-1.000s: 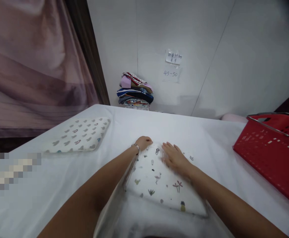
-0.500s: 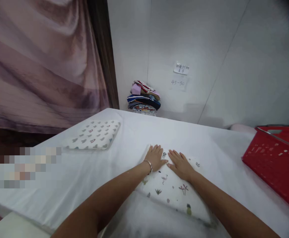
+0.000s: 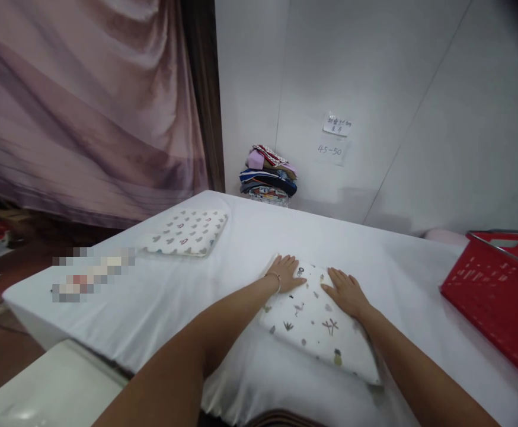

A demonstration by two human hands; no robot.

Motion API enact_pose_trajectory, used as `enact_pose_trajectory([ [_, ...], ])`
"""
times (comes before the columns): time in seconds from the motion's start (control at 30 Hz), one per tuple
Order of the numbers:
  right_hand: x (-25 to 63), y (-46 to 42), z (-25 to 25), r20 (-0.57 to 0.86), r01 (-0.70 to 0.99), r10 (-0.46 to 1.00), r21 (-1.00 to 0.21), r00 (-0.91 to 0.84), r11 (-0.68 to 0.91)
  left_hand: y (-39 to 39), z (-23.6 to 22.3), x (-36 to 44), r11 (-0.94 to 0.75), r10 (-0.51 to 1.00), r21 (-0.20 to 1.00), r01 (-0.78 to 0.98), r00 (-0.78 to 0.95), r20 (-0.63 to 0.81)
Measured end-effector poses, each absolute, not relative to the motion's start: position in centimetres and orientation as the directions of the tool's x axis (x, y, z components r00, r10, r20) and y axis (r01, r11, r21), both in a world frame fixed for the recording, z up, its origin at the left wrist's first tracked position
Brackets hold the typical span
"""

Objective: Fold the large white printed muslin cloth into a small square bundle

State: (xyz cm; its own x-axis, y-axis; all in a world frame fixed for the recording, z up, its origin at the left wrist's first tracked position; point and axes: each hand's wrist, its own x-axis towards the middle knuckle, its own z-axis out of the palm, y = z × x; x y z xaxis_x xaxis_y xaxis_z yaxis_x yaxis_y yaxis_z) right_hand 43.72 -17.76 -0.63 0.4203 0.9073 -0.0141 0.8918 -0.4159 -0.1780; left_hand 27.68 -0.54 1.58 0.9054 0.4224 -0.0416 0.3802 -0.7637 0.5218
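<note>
A folded white cloth (image 3: 312, 323) printed with flamingos, pineapples and small plants lies flat on the white-covered table (image 3: 250, 237) in front of me. My left hand (image 3: 286, 274), a bracelet at its wrist, rests palm down on the cloth's far left part with fingers stretched out. On the far right part lies my right hand (image 3: 347, 292), also palm down, fingers extended. A gap of printed cloth shows between the two hands. Farther left on the table is a second folded white cloth (image 3: 188, 233) with a grey cloud-like pattern.
A red basket (image 3: 499, 290) with a metal handle stands at the table's right. Folded fabrics (image 3: 268, 175) are piled by the wall beyond the far edge. A pinkish curtain (image 3: 90, 107) hangs at left. A pale glossy surface (image 3: 50, 385) sits at the near left.
My right hand has slid right, away from my left hand, widening the gap between them. The camera view has shifted, so most things sit farther right in the picture.
</note>
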Motion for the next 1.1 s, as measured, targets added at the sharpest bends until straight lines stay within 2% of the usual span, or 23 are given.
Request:
enact_pose_trajectory([
  [0.07,43.8,-18.1,-0.1,-0.016,0.869,0.898,-0.245,0.439,-0.429,0.1,2.6,27.2,-0.650,0.486,0.659,0.377,0.874,-0.021],
  [0.13,44.2,-19.1,0.1,0.045,0.833,0.870,-0.313,0.492,-0.455,1.1,3.5,26.0,-0.568,0.575,0.720,0.398,0.818,0.001],
  [0.23,45.3,-21.2,-0.4,0.119,0.714,0.778,-0.499,0.617,-0.490,2.3,3.8,23.0,-0.472,0.715,0.747,0.468,0.699,0.014],
  [0.3,45.9,-22.6,-0.9,0.085,0.587,0.716,-0.644,0.693,-0.491,2.2,3.2,20.8,-0.404,0.783,0.745,0.530,0.621,-0.017],
  [0.37,46.4,-23.3,-1.1,0.023,0.463,0.647,-0.718,0.762,-0.520,1.5,2.5,19.2,-0.353,0.816,0.733,0.581,0.574,-0.062],
  [0.5,46.8,-22.6,-0.7,-0.058,0.378,0.580,-0.705,0.813,-0.601,-0.4,1.6,18.4,-0.321,0.814,0.684,0.655,0.560,-0.155],
  [0.63,47.5,-20.9,-0.3,-0.037,0.491,0.634,-0.599,0.772,-0.633,-0.3,2.2,19.8,-0.331,0.792,0.567,0.754,0.548,-0.267],
  [0.73,48.2,-20.5,-0.3,-0.043,0.545,0.674,-0.553,0.737,-0.630,0.3,2.8,20.6,-0.317,0.768,0.542,0.778,0.546,-0.335],
  [0.87,48.8,-20.8,0.1,-0.115,0.503,0.695,-0.608,0.710,-0.614,0.2,3.2,20.9,-0.293,0.776,0.551,0.781,0.531,-0.341],
  [1.1,49.6,-21.1,0.7,-0.255,0.301,0.682,-0.753,0.686,-0.585,-0.6,3.2,20.6,-0.177,0.791,0.680,0.712,0.514,-0.333],
])
